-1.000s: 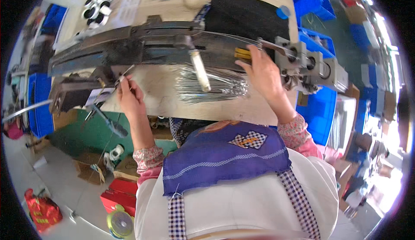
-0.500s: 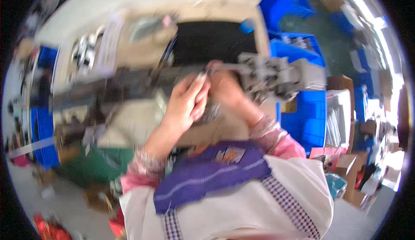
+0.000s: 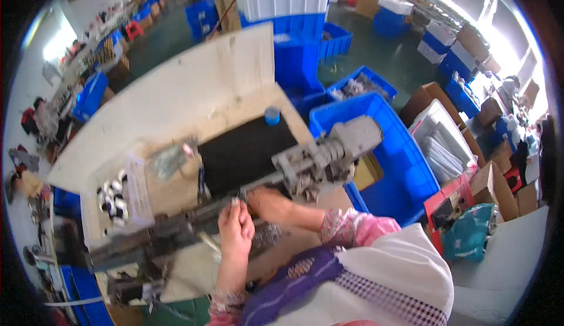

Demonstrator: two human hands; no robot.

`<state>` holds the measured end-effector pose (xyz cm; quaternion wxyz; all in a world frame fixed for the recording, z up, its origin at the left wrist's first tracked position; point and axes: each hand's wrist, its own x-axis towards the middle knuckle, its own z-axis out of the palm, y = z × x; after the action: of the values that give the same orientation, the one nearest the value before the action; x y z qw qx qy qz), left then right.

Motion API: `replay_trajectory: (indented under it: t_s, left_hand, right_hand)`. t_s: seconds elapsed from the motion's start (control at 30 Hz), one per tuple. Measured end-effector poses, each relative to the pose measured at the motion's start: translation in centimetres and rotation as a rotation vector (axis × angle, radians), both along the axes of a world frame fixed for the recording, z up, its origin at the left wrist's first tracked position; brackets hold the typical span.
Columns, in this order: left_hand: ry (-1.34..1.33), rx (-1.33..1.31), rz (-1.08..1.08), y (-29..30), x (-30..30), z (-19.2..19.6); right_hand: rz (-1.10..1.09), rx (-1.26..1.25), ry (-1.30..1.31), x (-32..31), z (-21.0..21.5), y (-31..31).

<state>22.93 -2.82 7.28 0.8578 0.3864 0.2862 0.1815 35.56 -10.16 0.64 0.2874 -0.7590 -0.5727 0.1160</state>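
Observation:
My left hand point(image 3: 236, 229) is closed, its fingers curled and the thumb pressed against them, over a long dark metal machine bed point(image 3: 182, 223). Just right of it, almost touching, my right hand point(image 3: 270, 205) is bent over the same bed with its fingers drawn together. Whatever is pinched in either hand is too small or too hidden to make out. A grey metal machine head point(image 3: 323, 158) with cylindrical parts sits at the bed's right end, beyond my right hand.
Behind the bed lie a black mat point(image 3: 247, 155) and a round blue container point(image 3: 272, 116). A white basket point(image 3: 140, 191) with black-and-white pieces stands at the left. A large blue bin point(image 3: 399, 167) is at the right, near cardboard boxes point(image 3: 493, 188). A pale board point(image 3: 176, 91) rises behind the table.
My view has swung up and to the right, so the room behind the table shows. Both hands stay close together at the machine bed, and the picture is sharper.

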Motion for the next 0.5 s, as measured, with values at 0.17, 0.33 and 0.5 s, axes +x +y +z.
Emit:
replay_trajectory:
  t_s: [0.17, 0.33, 0.5]
  left_hand:
    - [-0.035, -0.08, 0.089, 0.5, 1.2, 0.4]
    - [-0.067, 0.019, 0.319, 0.5, 0.7, 0.0]
    - [-0.089, 0.056, 0.401, 0.4, 0.1, -0.7]
  right_hand:
    - [0.135, -0.077, -0.395, -0.5, 2.9, -1.9]
    - [0.353, -0.114, -0.306, 0.2, 10.2, -5.5]
    - [0.163, 0.375, -0.303, 2.8, 14.4, 2.0]
